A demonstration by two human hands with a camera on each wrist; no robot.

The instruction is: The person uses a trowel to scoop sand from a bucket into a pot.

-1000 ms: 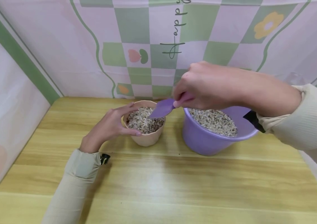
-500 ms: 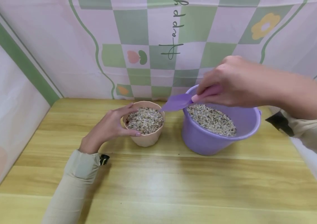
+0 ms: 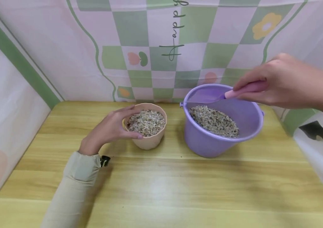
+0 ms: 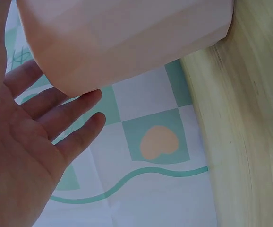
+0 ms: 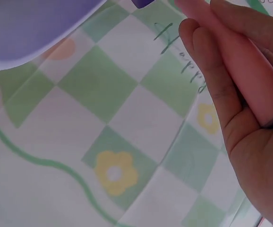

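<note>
My left hand (image 3: pixel 110 128) holds a peach-coloured flower pot (image 3: pixel 148 142) by its left side, thumb at the near rim and fingers at the far side. Fine mixed gravel (image 3: pixel 147 122) fills most of the pot. In the left wrist view the fingertips touch the faceted pot wall (image 4: pixel 127 42). My right hand (image 3: pixel 289 82) grips the pink handle of a small trowel (image 3: pixel 247 89). Its purple blade is seen nearly edge-on over the purple bucket (image 3: pixel 207 144). Gravel (image 3: pixel 215 122) lies inside that bucket. The right wrist view shows fingers curled round the pink handle (image 5: pixel 245 71).
Both containers stand on a wooden table (image 3: pixel 155 190), the bucket to the right of the pot. A checked cloth (image 3: pixel 193 28) with printed flowers hangs right behind them. A few specks lie on the tabletop.
The trowel in my right hand has moved right, from over the pot to over the bucket, its blade turning edge-on. My left hand stays on the pot.
</note>
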